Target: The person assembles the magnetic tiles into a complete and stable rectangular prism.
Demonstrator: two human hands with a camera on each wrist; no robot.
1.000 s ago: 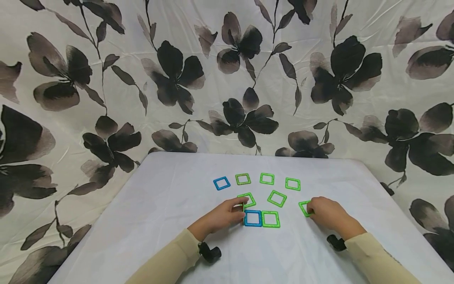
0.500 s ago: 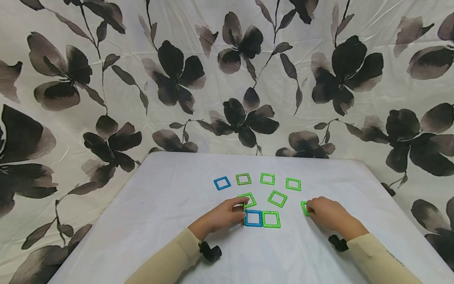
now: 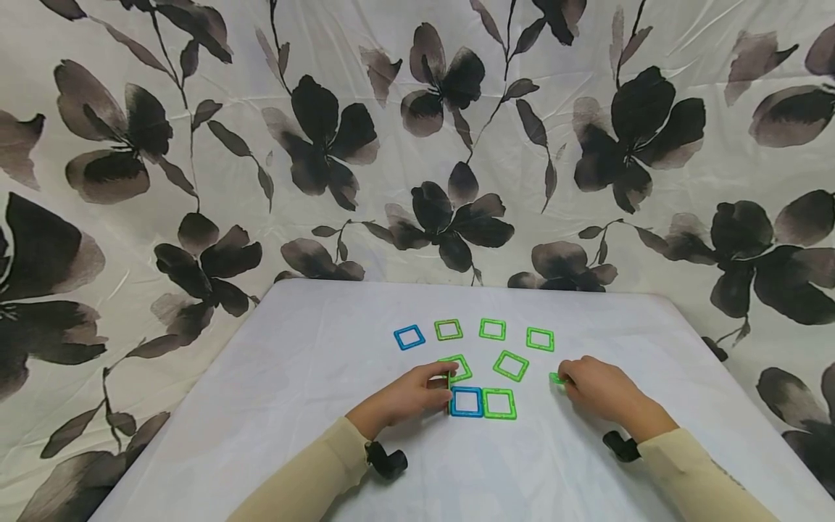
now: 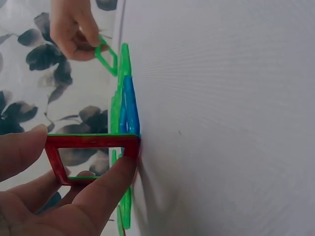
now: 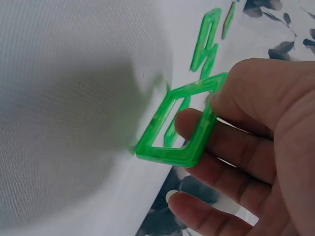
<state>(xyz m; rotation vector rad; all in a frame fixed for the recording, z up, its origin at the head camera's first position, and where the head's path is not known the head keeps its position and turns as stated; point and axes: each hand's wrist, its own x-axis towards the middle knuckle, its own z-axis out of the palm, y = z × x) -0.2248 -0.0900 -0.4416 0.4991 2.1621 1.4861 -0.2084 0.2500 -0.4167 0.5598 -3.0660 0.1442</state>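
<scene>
In the head view my left hand [image 3: 406,395] pinches a square magnetic tile standing on edge at the left side of a flat blue tile [image 3: 467,415]. The left wrist view shows this tile [image 4: 93,141] as a red frame with a green edge, thumb and fingers on opposite sides. A flat green tile [image 3: 499,416] adjoins the blue one's right side. Farther right, my right hand [image 3: 600,389] holds a green square tile [image 5: 170,156] between thumb and fingers, tilted relative to the tabletop. Behind my left fingertips lies another green tile [image 3: 466,367], partly hidden.
Along the back of the white table [image 3: 293,355] lie a blue tile [image 3: 412,346] and several green tiles, one with reddish inner edges [image 3: 449,338]. A slanted green tile [image 3: 499,360] lies between the rows. Floral cloth [image 3: 313,246] hangs behind the table.
The green tile in my right hand has turned from showing its square face to a thin, nearly edge-on sliver in the head view. My left hand and its upright tile have stayed put.
</scene>
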